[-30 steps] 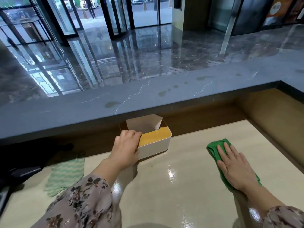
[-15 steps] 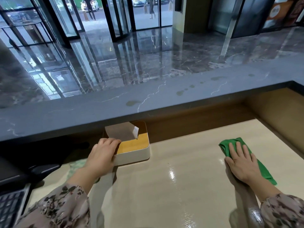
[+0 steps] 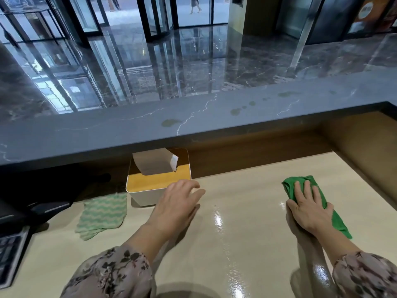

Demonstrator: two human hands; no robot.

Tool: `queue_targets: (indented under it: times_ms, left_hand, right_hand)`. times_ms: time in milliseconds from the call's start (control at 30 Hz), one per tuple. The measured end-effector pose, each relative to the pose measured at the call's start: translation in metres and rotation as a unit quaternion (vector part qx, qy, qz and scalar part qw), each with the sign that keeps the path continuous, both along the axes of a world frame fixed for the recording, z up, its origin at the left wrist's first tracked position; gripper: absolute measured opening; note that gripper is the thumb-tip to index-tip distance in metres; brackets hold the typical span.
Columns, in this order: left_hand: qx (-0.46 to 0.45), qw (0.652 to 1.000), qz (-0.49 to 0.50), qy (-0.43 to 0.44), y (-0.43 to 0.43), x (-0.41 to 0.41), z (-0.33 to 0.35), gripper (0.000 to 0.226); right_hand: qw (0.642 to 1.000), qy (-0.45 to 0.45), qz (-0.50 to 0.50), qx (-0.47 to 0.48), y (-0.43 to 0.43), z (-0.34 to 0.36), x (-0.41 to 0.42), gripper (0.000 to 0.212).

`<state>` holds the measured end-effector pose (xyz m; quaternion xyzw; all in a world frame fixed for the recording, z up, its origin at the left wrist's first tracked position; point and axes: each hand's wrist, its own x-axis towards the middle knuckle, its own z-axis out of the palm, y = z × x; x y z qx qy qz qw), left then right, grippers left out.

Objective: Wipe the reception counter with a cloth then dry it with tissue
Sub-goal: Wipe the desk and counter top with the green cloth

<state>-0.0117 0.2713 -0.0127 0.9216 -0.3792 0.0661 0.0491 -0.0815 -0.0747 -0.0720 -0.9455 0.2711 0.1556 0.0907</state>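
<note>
Head view, looking down over a two-level reception counter. The right hand lies palm down on a bunched green cloth. Its fingers are straight and slightly apart, pointing toward the far edge, and the wrist is low; the thumb sits on the inner side against the cream work surface. The cloth lies toward the right edge of that surface, near its far right corner, and one tail shows beyond the heel of the hand.

The left hand is extended forward at mid-surface, palm down, with fingers loosely spread and gently curved around nothing. It is motion-blurred, and its fingertips lie just beside the near right corner of the tissue box; whether they touch the box cannot be told. The box is white-walled with a wooden lid and stands at the far edge of the work surface, partly under the overhang of the dark stone ledge. One tissue stands up from its slot.

A green-and-white striped cloth lies flat just left of the box. A keyboard sits at the left edge. Damp patches mark the ledge top. Both forearms emerge from floral sleeves.
</note>
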Motion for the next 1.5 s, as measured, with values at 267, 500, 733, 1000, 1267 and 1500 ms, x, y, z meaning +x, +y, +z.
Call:
queue_targets:
  times_ms: [267, 500, 733, 1000, 1267, 1500]
  left_hand:
    - [0.095, 0.967, 0.048, 0.233, -0.017, -0.005, -0.02, 0.096]
    - [0.126, 0.943, 0.069, 0.3, -0.022, 0.004, -0.031, 0.112]
    - [0.123, 0.944, 0.075, 0.296, -0.028, 0.009, -0.036, 0.113]
    - [0.152, 0.938, 0.103, 0.293, -0.043, 0.007, -0.032, 0.113]
    - [0.166, 0.931, 0.115, 0.303, -0.044, 0.006, -0.027, 0.112]
    - [0.225, 0.92, 0.13, 0.293, -0.057, 0.003, -0.016, 0.098]
  right_hand:
    - [0.994, -0.042, 0.101, 0.023, 0.059, -0.002, 0.011, 0.058]
    - [0.95, -0.049, 0.308, 0.03, 0.128, -0.001, 0.043, 0.057]
    - [0.926, -0.075, 0.371, 0.018, 0.163, -0.007, 0.134, 0.052]
    - [0.972, -0.059, 0.228, -0.01, 0.041, -0.009, 0.166, 0.057]
    - [0.998, -0.045, 0.03, -0.034, 0.016, -0.002, 0.12, 0.053]
    - [0.95, -0.086, 0.299, -0.025, 0.127, -0.005, 0.105, 0.054]
